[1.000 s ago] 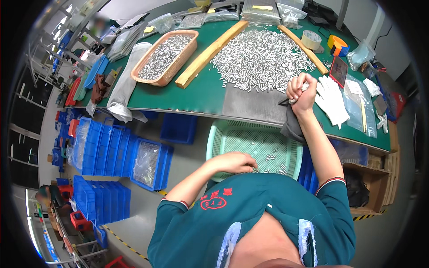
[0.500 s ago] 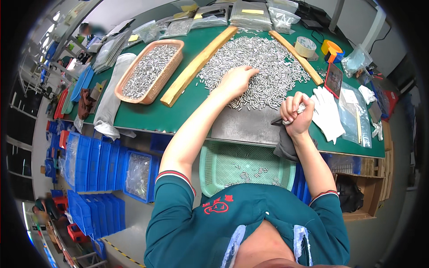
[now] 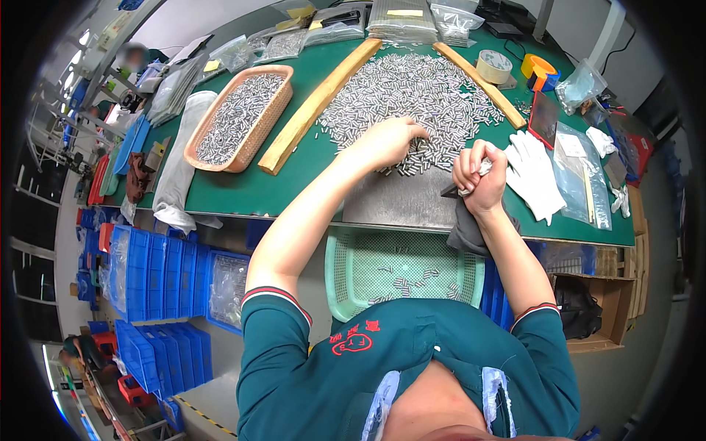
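Head view: nearest, below the table (image 3: 243, 192) edge, green mesh basket (image 3: 360, 268) with a few pins; beyond the basket, right hand (image 3: 479, 175) fisted shut on a small pale piece over a dark cloth (image 3: 471, 228); just left and farther, left hand (image 3: 390, 141) palm-down, fingers curled into the heap of small metal pins (image 3: 412, 92), nearer to the heap than the right

Clear parts bags (image 3: 401, 18) along table's far edge.

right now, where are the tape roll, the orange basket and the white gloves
tape roll (image 3: 493, 67), head view, its top face
orange basket (image 3: 273, 106), head view, its right rim
white gloves (image 3: 533, 173), head view, the palm
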The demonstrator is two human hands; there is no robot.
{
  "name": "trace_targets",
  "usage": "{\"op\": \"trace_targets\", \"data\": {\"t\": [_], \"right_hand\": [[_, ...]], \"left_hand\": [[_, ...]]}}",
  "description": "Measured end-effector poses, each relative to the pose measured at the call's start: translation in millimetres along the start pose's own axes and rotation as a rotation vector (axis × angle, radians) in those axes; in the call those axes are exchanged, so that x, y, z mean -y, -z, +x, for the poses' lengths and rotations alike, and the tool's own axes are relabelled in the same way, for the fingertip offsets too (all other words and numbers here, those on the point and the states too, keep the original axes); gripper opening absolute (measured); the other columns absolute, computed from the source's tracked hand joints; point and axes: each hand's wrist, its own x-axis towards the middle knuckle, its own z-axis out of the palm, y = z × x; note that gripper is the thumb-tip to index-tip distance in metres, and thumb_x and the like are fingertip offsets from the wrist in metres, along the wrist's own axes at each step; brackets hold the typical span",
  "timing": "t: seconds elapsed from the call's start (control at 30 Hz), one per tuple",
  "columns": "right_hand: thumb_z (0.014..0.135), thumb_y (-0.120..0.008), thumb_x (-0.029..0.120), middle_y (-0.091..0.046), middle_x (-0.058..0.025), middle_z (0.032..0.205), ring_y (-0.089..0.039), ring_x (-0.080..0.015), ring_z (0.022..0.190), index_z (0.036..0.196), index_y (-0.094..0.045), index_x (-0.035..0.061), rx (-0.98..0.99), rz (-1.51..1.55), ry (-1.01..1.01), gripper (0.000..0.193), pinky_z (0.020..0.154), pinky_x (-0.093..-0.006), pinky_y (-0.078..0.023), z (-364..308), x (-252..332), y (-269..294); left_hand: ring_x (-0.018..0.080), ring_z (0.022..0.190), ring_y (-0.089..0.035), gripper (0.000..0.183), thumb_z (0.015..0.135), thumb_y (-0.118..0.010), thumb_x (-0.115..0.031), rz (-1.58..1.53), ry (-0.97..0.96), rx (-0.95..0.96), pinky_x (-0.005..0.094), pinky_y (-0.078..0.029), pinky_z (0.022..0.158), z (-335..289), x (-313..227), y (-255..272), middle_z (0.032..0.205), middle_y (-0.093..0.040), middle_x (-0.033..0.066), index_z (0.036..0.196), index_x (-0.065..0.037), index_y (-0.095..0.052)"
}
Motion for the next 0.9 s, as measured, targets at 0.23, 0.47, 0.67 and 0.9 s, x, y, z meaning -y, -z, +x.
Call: {"op": "trace_targets", "data": {"t": [0.23, 0.47, 0.67, 0.9], "right_hand": [[0.086, -0.03, 0.025, -0.028, -0.0007, 0.042, -0.024, -0.009, 0.035, 0.058, -0.035, 0.0066, -0.008, -0.005, 0.001, 0.034, 0.034, -0.023, -0.023, -0.7, -0.4, -0.9], [0.086, -0.032, 0.023, -0.031, -0.0023, 0.042, -0.026, -0.0088, 0.035, 0.056, -0.037, 0.0045, 0.043, -0.079, 0.061, 0.035, 0.033, -0.0226, -0.023, -4.2, -2.4, -1.5], [0.086, -0.032, 0.022, -0.031, -0.0025, 0.041, -0.026, -0.0091, 0.035, 0.055, -0.037, 0.0039, 0.065, -0.088, 0.069, 0.036, 0.034, -0.0228, -0.024, -3.3, -4.2, -1.7], [0.087, -0.03, 0.026, -0.028, 0.0, 0.042, -0.023, -0.0088, 0.035, 0.056, -0.034, 0.0076, 0.082, -0.173, 0.066, 0.036, 0.034, -0.0229, -0.021, -3.5, -2.5, -2.6]], "left_hand": [[0.0274, 0.1, -0.052, 0.034, 0.073, -0.049, -0.002, -0.052, -0.111, 0.032, 0.0356, -0.042, 0.087, -17.5, -21.0, 0.4, 0.107, -0.054, 0.0116, 0.106, -0.006, -0.056], [0.0305, 0.102, -0.051, 0.04, 0.073, -0.047, -0.001, 0.071, -0.077, -0.178, 0.0373, -0.042, 0.088, -4.0, 35.7, 21.5, 0.108, -0.054, 0.016, 0.111, -0.006, -0.054], [0.03, 0.106, -0.048, 0.046, 0.073, -0.043, 0.002, 0.154, 0.318, -0.089, 0.0369, -0.038, 0.091, 0.5, 73.0, 14.6, 0.112, -0.051, 0.0152, 0.116, -0.011, -0.051], [0.0314, 0.099, -0.051, 0.038, 0.075, -0.043, -0.001, 0.128, 0.231, -0.073, 0.0392, -0.04, 0.089, 5.3, 36.0, 8.8, 0.103, -0.054, 0.0148, 0.107, -0.012, -0.058]]}}
